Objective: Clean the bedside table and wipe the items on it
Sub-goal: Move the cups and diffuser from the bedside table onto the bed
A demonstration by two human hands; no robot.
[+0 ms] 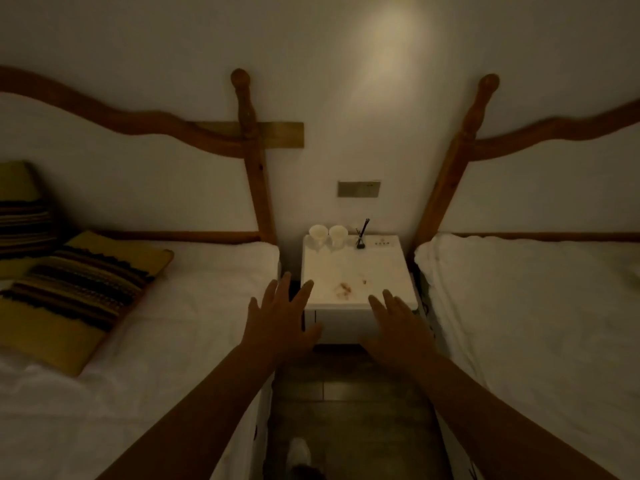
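Note:
A white bedside table [388, 271] stands between two beds in dim light. Reddish-brown stains [343, 289] mark its top near the front. At its back edge stand two white cups [318, 234] [338, 234] and a small reed diffuser [361, 237] with dark sticks. My left hand [282, 318] reaches forward at the table's front left corner, fingers spread, holding nothing. At the front right corner my right hand [398, 329] is stretched out the same way, empty. No cloth is visible.
White-sheeted beds flank the narrow aisle, the left bed [166, 341] bearing striped yellow cushions [79, 292], the right bed [540, 323] bare. Wooden headboard posts rise beside the table. A switch plate [359, 188] is on the wall. A white shoe [299, 452] shows on the dark floor.

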